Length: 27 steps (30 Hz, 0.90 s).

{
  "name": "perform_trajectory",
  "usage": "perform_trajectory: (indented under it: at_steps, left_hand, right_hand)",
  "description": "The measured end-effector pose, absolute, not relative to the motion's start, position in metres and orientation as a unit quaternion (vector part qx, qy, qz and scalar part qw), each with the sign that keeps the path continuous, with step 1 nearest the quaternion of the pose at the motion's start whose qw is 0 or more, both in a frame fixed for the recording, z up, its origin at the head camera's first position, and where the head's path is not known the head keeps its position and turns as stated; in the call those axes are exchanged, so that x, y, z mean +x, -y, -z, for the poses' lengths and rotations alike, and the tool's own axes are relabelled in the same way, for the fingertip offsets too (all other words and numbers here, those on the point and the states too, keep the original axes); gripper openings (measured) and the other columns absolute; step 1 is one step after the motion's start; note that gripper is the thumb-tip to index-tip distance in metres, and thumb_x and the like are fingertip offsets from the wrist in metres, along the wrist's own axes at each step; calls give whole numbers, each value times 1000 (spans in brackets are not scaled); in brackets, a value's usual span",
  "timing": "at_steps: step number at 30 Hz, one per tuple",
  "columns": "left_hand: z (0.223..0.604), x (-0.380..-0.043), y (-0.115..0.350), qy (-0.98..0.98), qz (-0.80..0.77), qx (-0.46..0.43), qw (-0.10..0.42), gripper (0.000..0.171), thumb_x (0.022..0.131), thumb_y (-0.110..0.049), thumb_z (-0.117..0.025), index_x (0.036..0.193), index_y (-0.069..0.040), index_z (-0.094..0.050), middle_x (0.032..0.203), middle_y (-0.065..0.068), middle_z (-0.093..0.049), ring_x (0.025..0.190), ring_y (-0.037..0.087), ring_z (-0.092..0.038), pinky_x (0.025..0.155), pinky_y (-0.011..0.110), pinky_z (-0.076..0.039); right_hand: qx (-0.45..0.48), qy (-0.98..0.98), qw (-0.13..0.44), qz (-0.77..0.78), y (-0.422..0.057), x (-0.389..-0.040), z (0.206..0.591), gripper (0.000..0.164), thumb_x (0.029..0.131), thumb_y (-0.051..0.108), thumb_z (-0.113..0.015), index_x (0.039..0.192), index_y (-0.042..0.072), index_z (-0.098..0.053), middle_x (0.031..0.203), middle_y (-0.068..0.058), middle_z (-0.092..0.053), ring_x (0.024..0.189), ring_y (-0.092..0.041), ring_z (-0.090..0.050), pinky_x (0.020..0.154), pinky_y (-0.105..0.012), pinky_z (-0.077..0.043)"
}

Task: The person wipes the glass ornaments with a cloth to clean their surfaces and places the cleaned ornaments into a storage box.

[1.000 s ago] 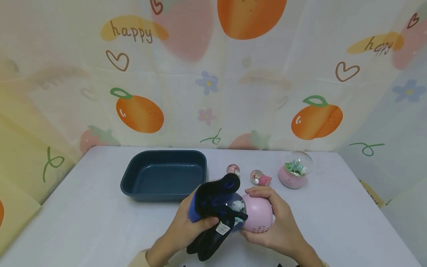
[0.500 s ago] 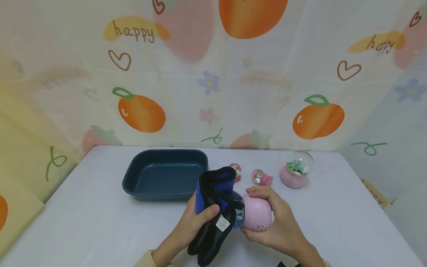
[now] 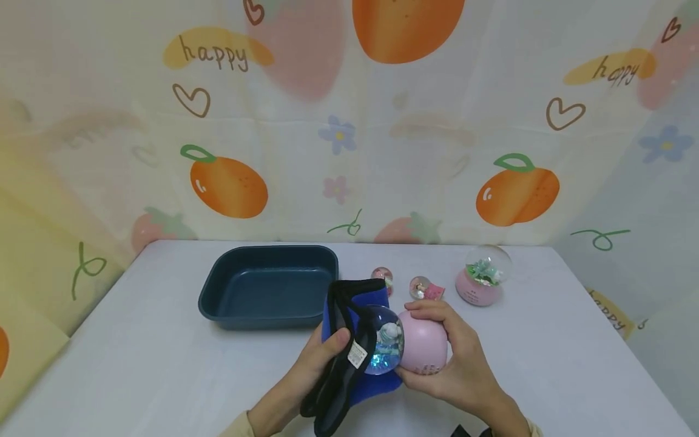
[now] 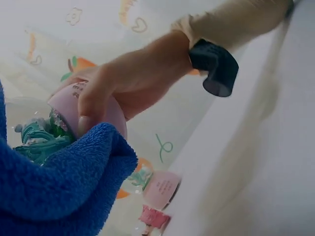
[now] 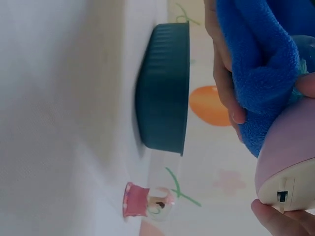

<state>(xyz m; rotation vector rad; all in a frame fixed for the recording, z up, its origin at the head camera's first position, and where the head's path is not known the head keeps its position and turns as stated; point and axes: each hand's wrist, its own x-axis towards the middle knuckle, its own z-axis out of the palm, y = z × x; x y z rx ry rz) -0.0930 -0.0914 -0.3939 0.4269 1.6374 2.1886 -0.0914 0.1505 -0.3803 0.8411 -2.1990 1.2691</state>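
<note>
A snow globe [image 3: 386, 349] lies on its side between both hands, its clear ball toward the left and its pink base [image 3: 424, 343] toward the right. My right hand [image 3: 464, 358] grips that base, with thumb below and fingers over the top. In the right wrist view, a small black switch [image 5: 282, 196] shows on the base's pale underside. My left hand [image 3: 311, 367] holds a folded blue plush cloth [image 4: 74, 182] with black edging and a white tag [image 3: 357, 355]. The cloth wraps the ball's left side and hangs below it. White and teal figures show inside the glass.
A dark teal tray [image 3: 267, 291] stands at the back left. Behind the hands are two small pink snow globes, one upright [image 3: 383, 277] and one lying over [image 3: 428, 289]. A larger pink-based snow globe [image 3: 480, 285] stands back right on the white table [image 3: 136, 352].
The cloth has shifted on the globe: its black edge has drawn left off the ball, baring more glass, and a blue flap now shows underneath. The right hand keeps its grip.
</note>
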Motion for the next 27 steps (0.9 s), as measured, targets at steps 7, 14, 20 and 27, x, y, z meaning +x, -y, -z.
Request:
perform_trajectory:
  at_steps: [7, 14, 20, 27]
  left_hand:
    - [395, -94, 83, -594, -764, 242, 73, 80, 90, -34, -73, 152, -10, -27, 139, 12, -51, 120, 18, -56, 100, 26, -50]
    - [396, -91, 77, -653, -701, 286, -20, 104, 73, -19, -89, 154, -21, -23, 148, 5, -47, 130, 19, -51, 110, 26, -42]
    - [399, -91, 82, -707, -630, 311, -75, 116, 66, -10, -92, 155, -16, -18, 152, 8, -42, 132, 17, -50, 113, 27, -36]
    - [403, -96, 89, -759, -539, 335, -145, 115, 64, -8, -93, 153, -9, -20, 151, 15, -43, 131, 23, -50, 113, 43, -40]
  right_hand:
    - [233, 797, 176, -528, -150, -91, 378, 82, 54, 5, -96, 125, 11, -55, 121, -7, -65, 107, -8, -59, 83, -25, -56]
    - [219, 792, 118, -558, -152, -91, 378, 74, 60, 4, -91, 125, 13, -55, 118, -2, -64, 99, -11, -60, 77, -29, -56]
    - [178, 788, 25, -589, -154, -89, 374, 67, 67, 6, -86, 124, 10, -51, 121, -9, -57, 104, -17, -56, 79, -32, -55]
    - [161, 769, -35, -618, -153, -90, 373, 57, 74, 10, -79, 123, 4, -50, 121, -17, -56, 104, -21, -54, 76, -33, -56]
